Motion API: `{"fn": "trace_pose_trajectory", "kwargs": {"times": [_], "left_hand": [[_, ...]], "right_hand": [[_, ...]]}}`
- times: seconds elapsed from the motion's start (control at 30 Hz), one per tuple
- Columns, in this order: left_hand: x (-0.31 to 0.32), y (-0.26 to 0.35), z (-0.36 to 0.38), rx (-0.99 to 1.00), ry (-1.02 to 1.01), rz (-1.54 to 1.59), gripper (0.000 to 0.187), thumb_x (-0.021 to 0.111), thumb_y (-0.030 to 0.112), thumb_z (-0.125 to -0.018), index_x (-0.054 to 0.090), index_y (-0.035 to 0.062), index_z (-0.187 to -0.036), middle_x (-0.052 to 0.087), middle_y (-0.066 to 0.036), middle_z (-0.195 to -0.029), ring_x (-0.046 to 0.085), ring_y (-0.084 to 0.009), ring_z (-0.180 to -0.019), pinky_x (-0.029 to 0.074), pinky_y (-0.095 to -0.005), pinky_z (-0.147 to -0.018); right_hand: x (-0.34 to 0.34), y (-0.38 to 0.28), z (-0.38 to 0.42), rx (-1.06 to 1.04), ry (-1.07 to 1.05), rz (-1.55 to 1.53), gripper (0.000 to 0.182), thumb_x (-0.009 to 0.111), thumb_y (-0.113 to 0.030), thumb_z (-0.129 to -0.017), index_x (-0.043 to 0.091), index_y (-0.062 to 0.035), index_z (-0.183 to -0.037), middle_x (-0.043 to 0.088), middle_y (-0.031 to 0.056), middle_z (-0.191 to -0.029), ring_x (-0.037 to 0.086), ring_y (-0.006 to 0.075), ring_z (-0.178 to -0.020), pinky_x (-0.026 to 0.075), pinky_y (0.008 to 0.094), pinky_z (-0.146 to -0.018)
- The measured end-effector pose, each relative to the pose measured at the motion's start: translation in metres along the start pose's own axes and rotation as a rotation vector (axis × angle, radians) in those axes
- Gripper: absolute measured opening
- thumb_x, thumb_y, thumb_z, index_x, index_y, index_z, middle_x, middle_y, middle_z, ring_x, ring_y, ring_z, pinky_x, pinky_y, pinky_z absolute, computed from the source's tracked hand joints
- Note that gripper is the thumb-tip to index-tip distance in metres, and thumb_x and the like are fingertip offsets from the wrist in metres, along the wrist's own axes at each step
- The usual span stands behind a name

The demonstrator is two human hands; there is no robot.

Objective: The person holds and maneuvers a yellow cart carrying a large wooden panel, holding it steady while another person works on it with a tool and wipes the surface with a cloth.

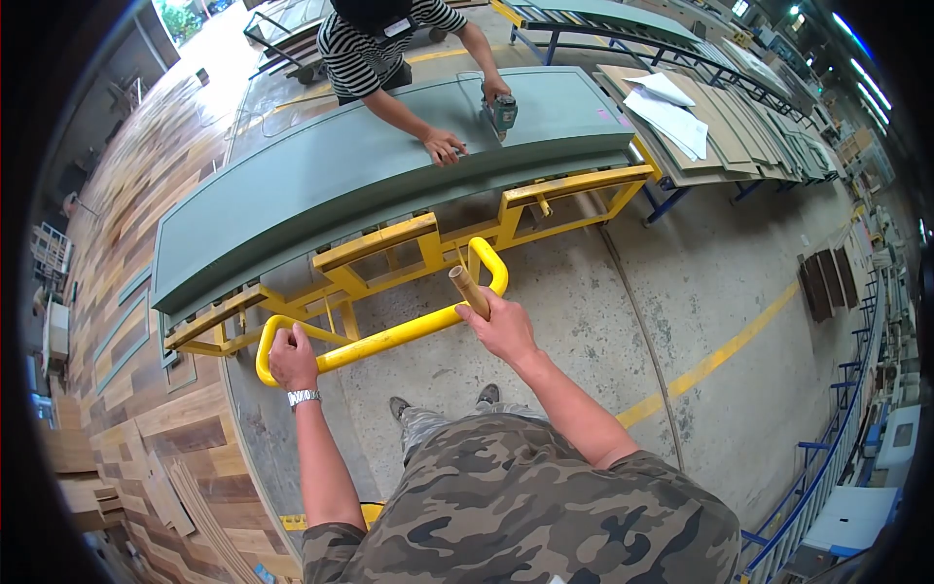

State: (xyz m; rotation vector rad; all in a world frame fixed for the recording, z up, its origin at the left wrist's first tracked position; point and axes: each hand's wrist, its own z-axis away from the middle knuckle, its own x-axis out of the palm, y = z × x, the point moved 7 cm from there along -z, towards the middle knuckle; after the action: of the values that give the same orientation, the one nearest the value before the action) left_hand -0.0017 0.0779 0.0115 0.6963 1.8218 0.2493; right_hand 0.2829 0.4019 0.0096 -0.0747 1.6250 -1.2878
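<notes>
My left hand [293, 358] is wrapped round the left end of a yellow tubular push handle [389, 340], a wristwatch just behind it. In my right hand [503, 329] is a round wooden stick [469, 289], gripped so that one end points up and forward; its other end is hidden in the fist. That fist is right at the right end of the yellow handle. Beyond the handle, a long grey-green panel [321, 175] with raised edges lies across a yellow frame [377, 242].
Across the panel, a person in a striped shirt [352, 56] holds a power tool [502, 114] against its surface. Brown boards with white paper sheets [669, 112] lie on a rack at right. Dark slats [827, 282] are on the concrete floor [603, 360].
</notes>
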Motion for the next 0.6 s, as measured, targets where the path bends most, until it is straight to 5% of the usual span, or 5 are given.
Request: {"fn": "trace_pose_trajectory", "kwargs": {"times": [0.6], "left_hand": [[0.0003, -0.0013, 0.0004, 0.014, 0.025, 0.007, 0.037, 0.073, 0.034, -0.100, 0.066, 0.0045, -0.079, 0.069, -0.015, -0.072, 0.067, -0.0349, -0.066, 0.050, -0.0465, -0.063]], "right_hand": [[0.0000, -0.0024, -0.0003, 0.033, -0.014, 0.018, 0.054, 0.072, -0.055, -0.100, 0.069, -0.0161, -0.137, 0.079, 0.0152, -0.093, 0.077, 0.0388, -0.089, 0.059, 0.0473, -0.079]]}}
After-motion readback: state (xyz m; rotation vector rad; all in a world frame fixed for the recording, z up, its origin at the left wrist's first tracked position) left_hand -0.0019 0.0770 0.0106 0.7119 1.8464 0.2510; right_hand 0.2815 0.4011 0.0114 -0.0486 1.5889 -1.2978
